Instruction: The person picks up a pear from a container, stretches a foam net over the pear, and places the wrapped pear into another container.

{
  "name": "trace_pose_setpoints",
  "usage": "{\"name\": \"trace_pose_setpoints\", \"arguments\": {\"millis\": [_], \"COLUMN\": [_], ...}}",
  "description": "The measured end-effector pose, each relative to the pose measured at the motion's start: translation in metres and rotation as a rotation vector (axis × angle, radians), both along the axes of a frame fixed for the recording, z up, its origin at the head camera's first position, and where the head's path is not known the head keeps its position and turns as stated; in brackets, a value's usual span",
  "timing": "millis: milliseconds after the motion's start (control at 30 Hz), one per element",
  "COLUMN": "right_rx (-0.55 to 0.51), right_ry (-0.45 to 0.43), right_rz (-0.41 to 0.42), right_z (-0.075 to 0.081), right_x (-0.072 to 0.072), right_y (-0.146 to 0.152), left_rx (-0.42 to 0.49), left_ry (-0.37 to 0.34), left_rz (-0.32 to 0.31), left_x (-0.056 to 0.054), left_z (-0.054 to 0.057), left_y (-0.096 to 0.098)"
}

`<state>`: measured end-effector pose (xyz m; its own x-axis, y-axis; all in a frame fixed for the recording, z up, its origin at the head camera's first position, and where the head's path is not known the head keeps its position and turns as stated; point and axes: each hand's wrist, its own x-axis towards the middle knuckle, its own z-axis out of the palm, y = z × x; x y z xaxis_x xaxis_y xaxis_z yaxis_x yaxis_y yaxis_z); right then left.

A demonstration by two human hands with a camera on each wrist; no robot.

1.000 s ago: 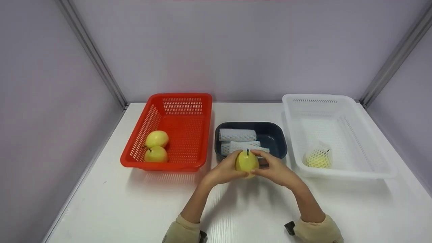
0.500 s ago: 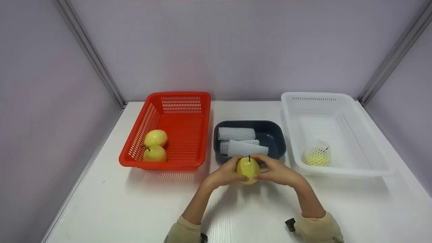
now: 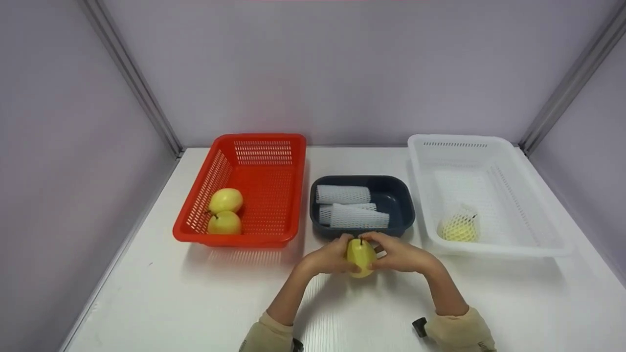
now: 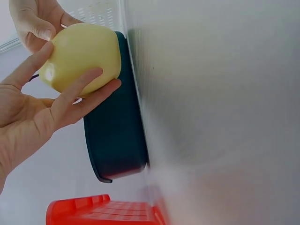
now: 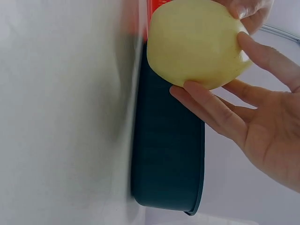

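A yellow pear with a dark stem is held up between both hands, just in front of the dark blue bin. My left hand grips it from the left, thumb and fingers around its side. From the right, my right hand holds the same pear. In the left wrist view the pear hangs above the table against the bin's side. The right wrist view shows fingertips pressed to the underside of the pear. White foam net sleeves lie in the bin behind the hands.
A red basket on the left has two yellow pears in its near left corner. On the right, a white basket contains a pear in a foam net. Pale panels wall in the white table.
Both hands have drawn the pear toward the person, from over the bin's near edge to just in front of it. The foam sleeves show more fully now.
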<state>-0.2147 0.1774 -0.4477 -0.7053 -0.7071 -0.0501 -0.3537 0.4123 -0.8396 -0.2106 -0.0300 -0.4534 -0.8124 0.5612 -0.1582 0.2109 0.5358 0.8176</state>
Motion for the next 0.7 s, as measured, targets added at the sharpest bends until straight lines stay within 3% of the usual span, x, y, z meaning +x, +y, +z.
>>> {"name": "trace_pose_setpoints", "arguments": {"millis": [267,500,700], "right_rx": [0.037,0.062,0.088], "right_ry": [0.007,0.061,0.069], "right_rz": [0.011,0.009,0.008], "right_z": [-0.0035,-0.0048,-0.0055], "right_x": [0.0015,-0.0006,-0.0004], "right_y": [-0.0017,-0.003,-0.0047], "left_rx": [-0.048,-0.052,-0.109], "left_ry": [-0.032,-0.046,0.021], "left_rz": [-0.007,-0.009,-0.027], "left_x": [-0.0008,-0.0025,-0.0026], "left_z": [-0.0042,-0.0013,-0.0006], "left_y": [0.0028,0.0027,-0.0001]}}
